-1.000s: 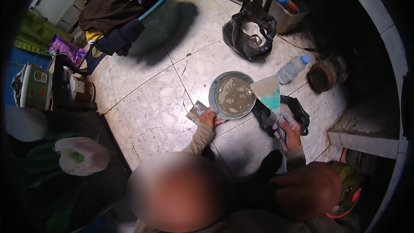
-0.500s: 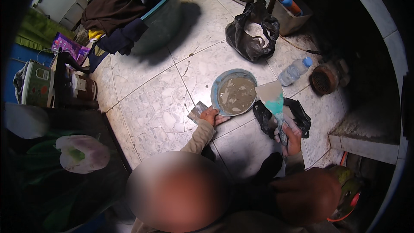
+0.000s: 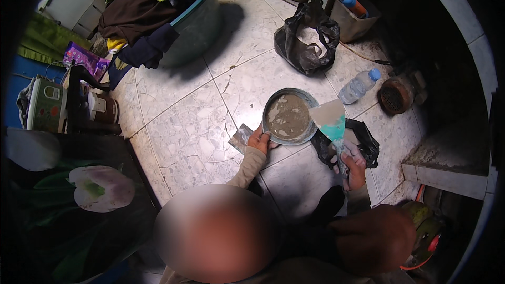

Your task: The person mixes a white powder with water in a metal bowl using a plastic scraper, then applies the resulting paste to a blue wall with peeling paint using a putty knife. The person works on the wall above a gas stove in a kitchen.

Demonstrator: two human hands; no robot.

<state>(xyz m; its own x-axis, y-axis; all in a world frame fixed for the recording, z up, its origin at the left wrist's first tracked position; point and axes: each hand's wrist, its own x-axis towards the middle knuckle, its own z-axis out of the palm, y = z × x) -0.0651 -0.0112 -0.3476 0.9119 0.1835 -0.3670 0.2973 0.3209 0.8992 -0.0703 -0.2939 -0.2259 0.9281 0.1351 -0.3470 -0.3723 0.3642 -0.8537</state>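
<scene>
My left hand [image 3: 258,141] is closed on the near-left rim of a round blue-grey bowl [image 3: 295,141], which looks slightly tilted. Wet grey-brown paste [image 3: 288,115] covers the bottom of it. In my right hand [image 3: 354,168] is a putty knife [image 3: 332,124], gripped by its smeared handle. Its wide blade points away from me, with greenish-blue on the lower part and pale residue near the edge, close beside the bowl's right rim. A flat grey plate [image 3: 240,137] lies on the floor next to my left hand. Behind the putty knife lies an open black plastic bag [image 3: 370,146].
A clear bottle with a blue cap [image 3: 360,85] lies right of the bowl, near a brown clay pot [image 3: 395,96]. Farther off are a black bag with white powder [image 3: 305,47] and a tub [image 3: 197,31] heaped with clothes. A tiled ledge [image 3: 444,180] stands at the right.
The bowl has shifted a little to the right and tilted, with my left hand moving along on its rim. The putty knife has moved slightly left, nearer the bowl.
</scene>
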